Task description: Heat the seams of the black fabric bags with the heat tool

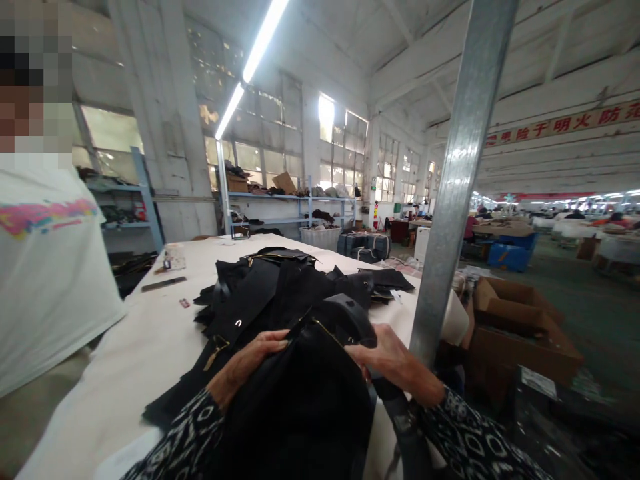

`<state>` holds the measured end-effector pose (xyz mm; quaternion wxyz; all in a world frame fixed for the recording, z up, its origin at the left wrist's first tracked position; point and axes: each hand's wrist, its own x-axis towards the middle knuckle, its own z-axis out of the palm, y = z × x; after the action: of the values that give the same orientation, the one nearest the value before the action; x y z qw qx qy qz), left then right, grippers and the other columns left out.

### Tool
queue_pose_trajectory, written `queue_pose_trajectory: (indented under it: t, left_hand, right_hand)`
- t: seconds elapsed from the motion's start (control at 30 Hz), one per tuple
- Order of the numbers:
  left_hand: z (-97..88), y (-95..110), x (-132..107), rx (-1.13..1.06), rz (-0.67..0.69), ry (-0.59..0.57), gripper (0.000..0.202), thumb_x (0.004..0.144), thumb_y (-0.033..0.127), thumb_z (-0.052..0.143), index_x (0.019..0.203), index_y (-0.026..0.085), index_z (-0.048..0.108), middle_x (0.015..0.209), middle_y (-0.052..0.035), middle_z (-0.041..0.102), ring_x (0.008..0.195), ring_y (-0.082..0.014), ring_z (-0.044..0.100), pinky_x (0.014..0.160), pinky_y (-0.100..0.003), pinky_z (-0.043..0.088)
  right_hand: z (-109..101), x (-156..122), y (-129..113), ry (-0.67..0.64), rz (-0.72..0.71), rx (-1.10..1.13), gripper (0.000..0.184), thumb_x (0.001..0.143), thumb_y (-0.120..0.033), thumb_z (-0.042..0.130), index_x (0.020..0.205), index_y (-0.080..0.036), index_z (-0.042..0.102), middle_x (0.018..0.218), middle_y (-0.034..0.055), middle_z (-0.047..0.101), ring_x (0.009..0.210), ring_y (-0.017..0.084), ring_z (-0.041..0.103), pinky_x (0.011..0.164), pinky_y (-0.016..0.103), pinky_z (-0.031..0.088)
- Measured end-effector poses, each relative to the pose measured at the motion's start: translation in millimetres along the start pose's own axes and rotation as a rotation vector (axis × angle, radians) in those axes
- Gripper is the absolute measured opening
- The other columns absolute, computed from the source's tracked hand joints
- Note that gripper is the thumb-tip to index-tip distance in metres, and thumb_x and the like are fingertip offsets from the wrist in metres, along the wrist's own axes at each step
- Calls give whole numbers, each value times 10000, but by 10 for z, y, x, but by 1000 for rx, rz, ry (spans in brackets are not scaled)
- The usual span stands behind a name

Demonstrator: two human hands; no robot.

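- The left hand (247, 363) is nearly closed, thumb and fingers pinching the edge of a black fabric bag (300, 407) with a gold-toned zipper (329, 334).
- The right hand (390, 360) is likewise nearly closed, gripping the bag's opposite edge beside the zipper; its fingertips are partly hidden, so whether they also hold the wide, curved black strap (353, 312) just beside them I cannot tell.
- The bag itself is at the near end of a long, white-covered table (145, 333) – upright between the two hands, its zipper edge uppermost.
- A heap of flat black fabric pieces (270, 287) lies on the middle of the table, just beyond the bag.
- A dark, flat, narrow strip (164, 284) and a small red-and-white scrap (185, 303) lie on the table, left of the heap.
- A person in a white T-shirt with a colourful print (50, 273) stands at the table's left side.
- A grey, square metal post (453, 173) rises at the table's right side; an open brown cardboard box (530, 350) sits farther right of the table.
- Blue metal shelving (270, 221) stands beyond the table's far end.
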<state>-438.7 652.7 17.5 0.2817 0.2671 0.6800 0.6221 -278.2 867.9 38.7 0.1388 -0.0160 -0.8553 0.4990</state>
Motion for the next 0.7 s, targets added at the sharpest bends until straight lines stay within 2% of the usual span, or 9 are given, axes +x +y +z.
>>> queue_pose_trajectory:
  t: [0.07, 0.13, 0.23, 0.3, 0.37, 0.43, 0.53, 0.6, 0.7]
  left_hand:
    - [-70, 69, 103, 257, 87, -20, 404, 724, 375, 555, 1049, 156, 655, 937, -63, 696, 837, -196, 644, 775, -290, 491]
    - [-133, 59, 233, 474, 113, 0, 383, 720, 357, 504, 985, 138, 672, 896, -71, 688, 844, -228, 637, 741, -295, 487]
    - [-169, -131, 373, 684, 61, 139, 270, 625, 239, 545, 832, 148, 691, 861, -75, 668, 879, -264, 614, 730, -295, 468]
    - [-147, -326, 348, 827, 40, 219, 299, 598, 149, 534, 855, 172, 687, 932, -74, 656, 978, -266, 582, 822, -304, 444]
    - [-99, -522, 200, 953, 31, 257, 384, 628, 88, 503, 960, 184, 671, 1033, -85, 635, 1060, -250, 545, 927, -325, 394]
    - [-43, -691, -49, 1067, 21, 291, 447, 683, 77, 490, 1096, 180, 626, 1144, -110, 589, 1110, -252, 512, 981, -362, 354]
    - [16, -907, -473, 1209, -26, 412, 497, 757, 124, 474, 1252, 142, 516, 1235, -156, 501, 1113, -294, 480, 945, -419, 372]
    - [25, -1051, -693, 1264, -69, 521, 473, 787, 127, 435, 1254, 83, 492, 1212, -186, 483, 1094, -307, 470, 917, -419, 386]
    - [3, -1255, -850, 1259, -111, 663, 354, 832, 127, 344, 1098, 27, 555, 1105, -213, 503, 1039, -303, 484, 885, -398, 397]
  right_hand:
    - [-111, -125, -4, 5, 0, -8, 226, 801, -322, 566, 696, -126, 525, 529, -3, 562, 454, 98, 532, 418, 165, 406]
    - [-183, -281, 1, -3, 29, -21, 233, 800, -323, 571, 682, -130, 515, 507, -4, 563, 442, 102, 534, 420, 171, 408]
    - [-204, -509, 51, -55, 97, -64, 253, 803, -343, 568, 673, -135, 503, 484, -3, 564, 439, 111, 540, 442, 186, 420]
    - [-174, -640, 117, -100, 117, -95, 255, 809, -353, 567, 689, -137, 502, 483, -9, 562, 442, 108, 539, 453, 184, 413]
    - [-124, -750, 200, -147, 115, -103, 251, 819, -357, 565, 712, -140, 499, 491, -15, 563, 449, 105, 539, 450, 176, 398]
    - [-61, -839, 278, -204, 116, -85, 223, 826, -336, 563, 744, -137, 506, 503, -18, 559, 459, 101, 537, 438, 164, 378]
    - [48, -922, 338, -306, 130, -17, 140, 822, -263, 553, 844, -126, 537, 524, -36, 533, 460, 86, 518, 426, 147, 361]
    - [121, -939, 328, -350, 138, 23, 145, 810, -255, 560, 860, -122, 533, 539, -39, 517, 459, 79, 506, 418, 140, 356]
    - [213, -931, 269, -381, 143, 23, 198, 800, -302, 580, 849, -121, 519, 572, -28, 509, 468, 84, 503, 416, 149, 370]
